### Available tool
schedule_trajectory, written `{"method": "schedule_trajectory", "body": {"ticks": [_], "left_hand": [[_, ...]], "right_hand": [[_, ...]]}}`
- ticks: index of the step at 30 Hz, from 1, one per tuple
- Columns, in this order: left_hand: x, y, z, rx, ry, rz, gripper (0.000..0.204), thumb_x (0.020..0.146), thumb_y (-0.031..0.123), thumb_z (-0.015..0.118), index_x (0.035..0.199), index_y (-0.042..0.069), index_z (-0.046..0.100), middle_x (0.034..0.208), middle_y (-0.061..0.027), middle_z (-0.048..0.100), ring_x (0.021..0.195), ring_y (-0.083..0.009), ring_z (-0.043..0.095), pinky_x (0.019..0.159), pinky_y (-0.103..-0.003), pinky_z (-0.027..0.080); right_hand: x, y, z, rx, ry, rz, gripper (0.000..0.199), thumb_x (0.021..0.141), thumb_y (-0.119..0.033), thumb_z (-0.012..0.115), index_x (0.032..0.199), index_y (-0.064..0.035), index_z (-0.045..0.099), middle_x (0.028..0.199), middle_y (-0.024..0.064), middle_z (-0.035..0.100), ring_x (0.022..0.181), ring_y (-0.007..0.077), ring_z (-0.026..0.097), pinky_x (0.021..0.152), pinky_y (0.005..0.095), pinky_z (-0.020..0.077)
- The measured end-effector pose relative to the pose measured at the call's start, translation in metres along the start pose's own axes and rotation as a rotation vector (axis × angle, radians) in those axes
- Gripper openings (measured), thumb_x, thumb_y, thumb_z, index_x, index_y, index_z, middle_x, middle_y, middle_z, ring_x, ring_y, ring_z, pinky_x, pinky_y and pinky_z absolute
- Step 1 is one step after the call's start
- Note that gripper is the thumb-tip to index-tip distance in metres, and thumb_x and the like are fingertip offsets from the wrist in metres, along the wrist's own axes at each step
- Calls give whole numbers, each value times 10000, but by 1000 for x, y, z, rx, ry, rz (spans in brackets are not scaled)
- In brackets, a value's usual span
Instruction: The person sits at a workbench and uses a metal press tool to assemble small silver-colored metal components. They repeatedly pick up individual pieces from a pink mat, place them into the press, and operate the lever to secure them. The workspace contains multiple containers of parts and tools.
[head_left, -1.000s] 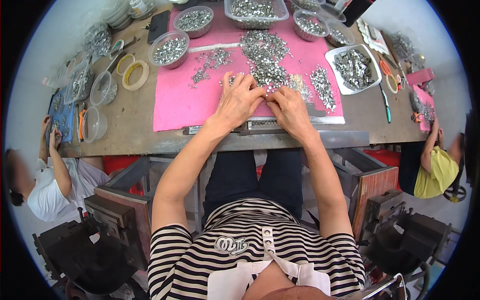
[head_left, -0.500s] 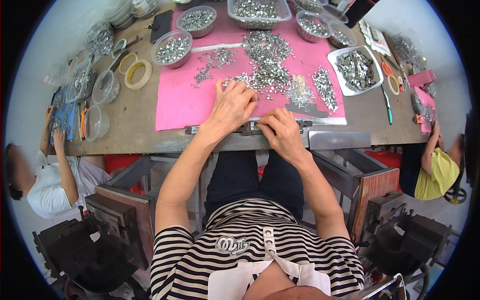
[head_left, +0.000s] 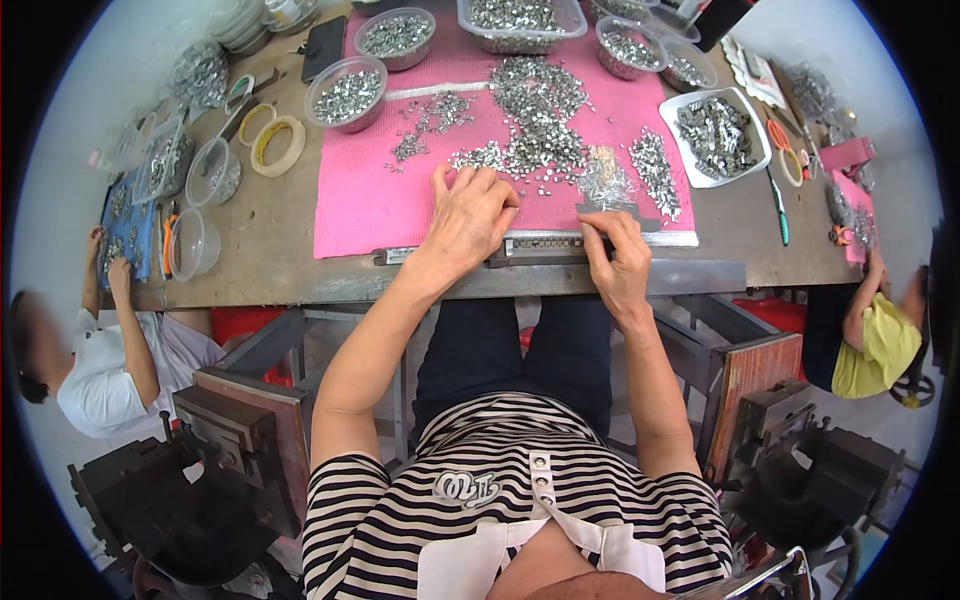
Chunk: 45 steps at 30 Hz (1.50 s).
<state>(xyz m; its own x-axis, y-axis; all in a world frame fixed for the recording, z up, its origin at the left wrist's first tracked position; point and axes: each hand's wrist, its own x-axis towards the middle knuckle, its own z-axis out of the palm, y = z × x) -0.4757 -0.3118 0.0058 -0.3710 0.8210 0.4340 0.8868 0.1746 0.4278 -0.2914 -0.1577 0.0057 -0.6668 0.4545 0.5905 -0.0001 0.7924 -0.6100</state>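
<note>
Across the brown workbench (head_left: 270,215), a pink mat (head_left: 360,205) is partly covered by small metal pieces (head_left: 545,145). At left, the left hand (head_left: 465,220) is held almost where it was, over the mat's near edge, fingers curled, the smallest set apart; whether anything is pinched cannot be told. Between the hands, a slotted metal bar (head_left: 545,246) is laid along that edge, more of its row now uncovered. The right hand (head_left: 622,262) has been shifted rightward along the bar, thumb and forefinger bent close, any grip hidden; work seems to have been carried toward that end.
</note>
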Motion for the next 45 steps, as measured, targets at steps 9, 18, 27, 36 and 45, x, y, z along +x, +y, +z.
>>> {"method": "schedule_trajectory", "body": {"ticks": [9,18,27,36,45], "left_hand": [[-8,5,-15,-16,28,38,95,862,133,772,928,110,708,874,-12,616,915,-226,606,1114,-582,286],[-34,21,-12,-57,16,23,100,856,125,777,943,108,729,928,-12,674,953,-216,624,1141,-572,280],[-34,24,-4,-157,52,-117,163,894,196,782,1013,89,749,894,-21,683,888,-216,616,1089,-482,327],[-27,38,1,-105,75,-202,348,852,346,821,1079,97,734,911,-37,654,944,-240,606,1070,-500,325],[-103,-5,-63,183,238,-324,459,760,262,897,1153,91,734,1140,-89,639,1093,-287,570,1018,-459,374]], "right_hand": [[-19,12,-10,30,108,119,143,896,47,721,1024,-17,716,898,94,697,805,241,625,772,352,481],[-20,11,-8,32,114,125,147,893,55,718,1024,-12,714,889,101,694,799,241,626,760,351,490],[-20,12,-7,34,126,141,135,896,53,719,1019,-2,714,894,108,698,800,247,632,759,350,497],[-21,12,-8,32,130,150,127,901,47,713,1017,-5,712,897,112,695,811,256,635,770,358,497],[-22,17,-8,24,200,157,185,905,63,689,1076,-6,705,956,111,689,841,260,641,782,357,506]]}}
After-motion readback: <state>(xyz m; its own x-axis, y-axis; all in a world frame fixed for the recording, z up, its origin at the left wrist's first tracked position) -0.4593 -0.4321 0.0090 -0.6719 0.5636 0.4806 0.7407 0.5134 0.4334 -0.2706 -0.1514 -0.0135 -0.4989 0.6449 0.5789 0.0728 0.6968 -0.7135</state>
